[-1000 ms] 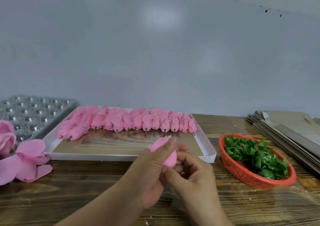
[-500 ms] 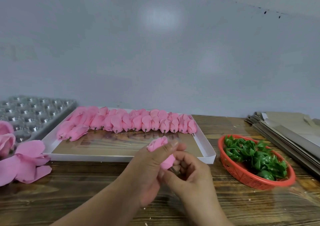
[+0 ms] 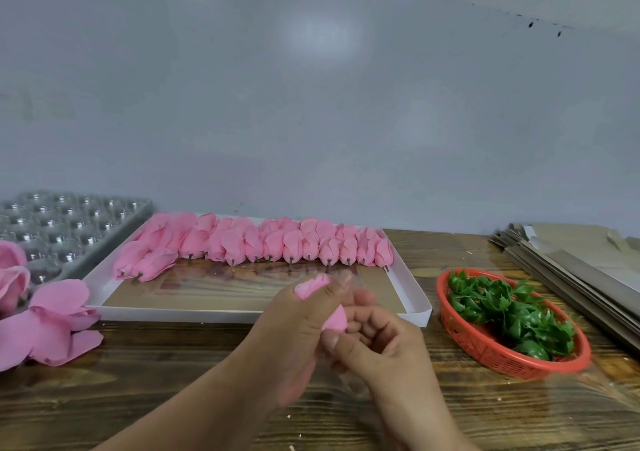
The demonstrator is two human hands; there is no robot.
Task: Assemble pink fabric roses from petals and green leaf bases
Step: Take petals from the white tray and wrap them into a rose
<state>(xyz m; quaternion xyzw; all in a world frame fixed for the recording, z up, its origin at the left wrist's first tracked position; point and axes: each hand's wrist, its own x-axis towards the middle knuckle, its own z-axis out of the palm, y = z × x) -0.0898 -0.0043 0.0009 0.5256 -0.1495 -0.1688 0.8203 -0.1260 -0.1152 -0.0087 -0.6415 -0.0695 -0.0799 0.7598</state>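
At a worn wooden workbench (image 3: 173,398) against a pale grey wall, a person's left hand (image 3: 294,333) wraps a pink rosebud (image 3: 313,286) while the right hand (image 3: 377,340) pinches its lower end, fingers curled. The bud looks mid-assembly; next it likely needs a green leaf base (image 3: 502,308) from the red basket (image 3: 485,350) just right. Finished buds (image 3: 263,244) line the white tray (image 3: 242,316) behind; loose petals (image 3: 52,326) lie left, nothing blocking the reach.
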